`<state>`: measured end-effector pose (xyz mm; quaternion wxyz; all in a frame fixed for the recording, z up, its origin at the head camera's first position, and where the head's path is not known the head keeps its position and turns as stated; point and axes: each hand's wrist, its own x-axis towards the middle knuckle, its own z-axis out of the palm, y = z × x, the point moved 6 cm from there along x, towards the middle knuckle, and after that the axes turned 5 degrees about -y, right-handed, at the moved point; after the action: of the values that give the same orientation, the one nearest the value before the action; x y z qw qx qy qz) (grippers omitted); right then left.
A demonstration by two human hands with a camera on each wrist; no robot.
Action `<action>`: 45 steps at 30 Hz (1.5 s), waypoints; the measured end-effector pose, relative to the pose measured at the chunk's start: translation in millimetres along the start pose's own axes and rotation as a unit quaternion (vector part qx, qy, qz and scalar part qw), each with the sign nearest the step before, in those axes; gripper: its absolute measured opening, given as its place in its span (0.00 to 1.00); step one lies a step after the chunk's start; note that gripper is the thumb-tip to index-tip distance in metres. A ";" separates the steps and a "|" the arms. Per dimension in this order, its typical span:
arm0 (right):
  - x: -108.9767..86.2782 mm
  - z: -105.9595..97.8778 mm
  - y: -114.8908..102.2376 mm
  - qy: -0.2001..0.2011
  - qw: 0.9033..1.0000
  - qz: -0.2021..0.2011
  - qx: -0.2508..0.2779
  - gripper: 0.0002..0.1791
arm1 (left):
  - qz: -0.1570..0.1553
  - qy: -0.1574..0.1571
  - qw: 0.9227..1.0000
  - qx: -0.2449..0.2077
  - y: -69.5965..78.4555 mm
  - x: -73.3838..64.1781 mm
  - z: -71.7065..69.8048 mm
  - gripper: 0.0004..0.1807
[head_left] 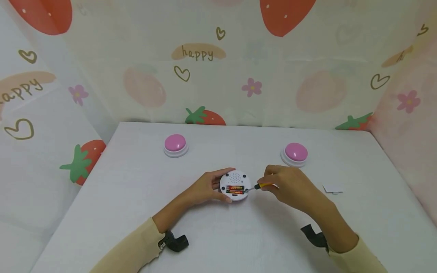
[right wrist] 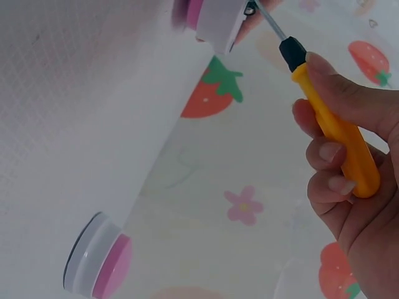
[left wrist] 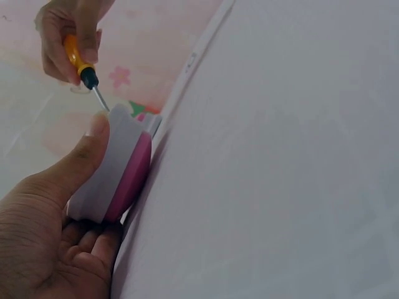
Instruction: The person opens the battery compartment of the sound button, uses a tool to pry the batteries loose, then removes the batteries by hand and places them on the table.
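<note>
A round white push-button unit [head_left: 234, 177] lies upside down near the table's middle, its pink dome facing down in the left wrist view. Its battery compartment is uncovered, with red and black batteries [head_left: 235, 189] inside. My left hand [head_left: 204, 188] grips the unit by its rim, thumb on the near side and fingers round the far side. My right hand [head_left: 290, 186] holds a screwdriver [right wrist: 340, 128] with a yellow handle and black collar. The metal tip reaches the right end of the battery compartment; exact contact there is too small to tell.
Two pink-domed buttons stand upright farther back, the left button [head_left: 175, 145] and the right button [head_left: 295, 154]. A small white cover [head_left: 332, 189] lies on the white table [head_left: 136, 182] to the right. Strawberry-printed cloth [head_left: 252, 68] hangs behind and along both sides.
</note>
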<state>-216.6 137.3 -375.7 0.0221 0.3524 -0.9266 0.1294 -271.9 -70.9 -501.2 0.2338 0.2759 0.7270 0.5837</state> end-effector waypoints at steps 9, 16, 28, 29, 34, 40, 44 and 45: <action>1.1 0.8 1.3 0.012 1.000 -0.008 -0.014 0.12 | -0.001 -0.001 1.000 -0.001 -0.1 0.5 0.1 0.52; 0.5 1.6 1.7 0.014 1.000 -0.010 -0.018 0.12 | -0.005 0.002 1.000 0.004 -1.6 0.8 -0.4 0.52; -0.4 0.9 1.1 0.021 0.999 -0.020 -0.017 0.12 | -0.006 0.003 1.000 0.000 -0.5 0.6 0.6 0.51; -0.4 0.9 1.1 0.021 0.999 -0.021 -0.017 0.12 | -0.006 0.003 1.000 0.001 -0.5 0.6 0.7 0.51; -1.1 0.6 0.6 0.022 0.999 -0.025 -0.017 0.13 | -0.008 0.004 1.000 0.002 -0.3 0.6 1.2 0.52; -0.1 0.8 -1.5 0.020 0.999 -0.020 -0.022 0.12 | -0.008 0.004 1.000 -0.002 -0.5 -0.1 1.0 0.52; -0.8 1.3 -4.2 0.014 0.999 -0.014 -0.027 0.12 | -0.005 0.002 1.000 -0.001 0.2 0.2 2.3 0.52; -1.7 1.1 -5.0 0.014 0.999 -0.014 -0.030 0.12 | -0.003 0.000 1.000 -0.001 0.1 1.0 3.5 0.52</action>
<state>-212.0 134.5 -375.9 0.0477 0.3623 -0.9248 0.1059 -270.4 -67.8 -501.9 0.2354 0.2736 0.7274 0.5836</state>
